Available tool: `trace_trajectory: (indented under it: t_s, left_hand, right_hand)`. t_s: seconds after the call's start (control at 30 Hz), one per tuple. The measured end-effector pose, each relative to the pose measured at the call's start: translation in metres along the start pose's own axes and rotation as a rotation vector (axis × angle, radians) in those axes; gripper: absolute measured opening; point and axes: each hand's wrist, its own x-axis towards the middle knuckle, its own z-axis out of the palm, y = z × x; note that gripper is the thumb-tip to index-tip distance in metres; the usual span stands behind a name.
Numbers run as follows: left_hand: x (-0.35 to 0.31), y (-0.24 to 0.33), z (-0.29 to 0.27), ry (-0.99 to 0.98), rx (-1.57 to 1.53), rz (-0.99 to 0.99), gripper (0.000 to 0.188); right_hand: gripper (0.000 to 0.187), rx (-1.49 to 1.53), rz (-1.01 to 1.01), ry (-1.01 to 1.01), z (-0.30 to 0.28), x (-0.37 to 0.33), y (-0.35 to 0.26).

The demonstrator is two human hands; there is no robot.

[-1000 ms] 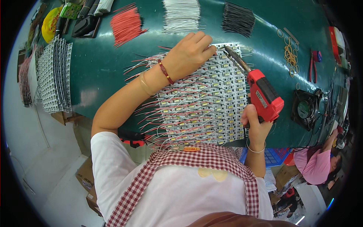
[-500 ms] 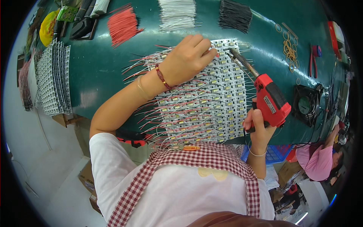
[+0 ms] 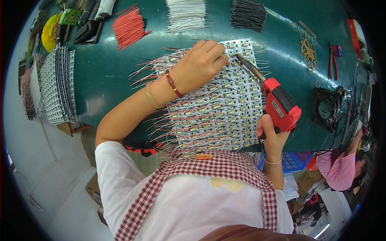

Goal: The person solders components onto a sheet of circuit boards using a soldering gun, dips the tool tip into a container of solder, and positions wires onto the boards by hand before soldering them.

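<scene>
Left hand [image 3: 201,64] curled, fingertips pressing a wire onto white LED strips [image 3: 213,116] at twelve o'clock, right hand [image 3: 271,134] at three o'clock gripping red soldering gun [image 3: 277,102], green table [image 3: 104,76]

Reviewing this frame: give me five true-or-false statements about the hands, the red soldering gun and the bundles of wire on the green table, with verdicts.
1. The right hand grips a red pistol-shaped soldering gun. True.
2. The left hand rests on the panel of white LED strip boards. True.
3. The soldering gun's metal tip points toward the black square fan. False: it points toward the left hand's fingertips at the top of the panel.
4. The bundle of red cut wires lies to the right of the bundle of black cut wires. False: it lies to the left, past the bundle of white cut wires.
5. The left wrist wears a red beaded bracelet. True.
</scene>
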Motion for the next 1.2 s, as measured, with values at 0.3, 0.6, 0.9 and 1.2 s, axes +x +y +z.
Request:
trace_trajectory:
  t_s: [0.3, 0.6, 0.9, 1.2]
  left_hand:
    - [-0.001, 0.001, 0.002, -0.011, 0.029, -0.016, 0.019]
    - [0.004, 0.006, 0.000, -0.061, 0.063, -0.050, 0.019]
    - [0.005, 0.005, -0.002, -0.107, 0.090, -0.041, 0.019]
    - [0.005, 0.007, -0.001, -0.110, 0.101, -0.038, 0.018]
  right_hand:
    - [0.017, -0.090, -0.015, -0.043, -0.003, 0.002, 0.004]
    - [0.018, -0.186, -0.063, 0.005, 0.004, 0.001, 0.002]
    - [0.031, -0.074, -0.043, -0.004, 0.001, -0.001, -0.001]
    - [0.029, -0.102, 0.047, -0.004, -0.004, 0.002, 0.010]
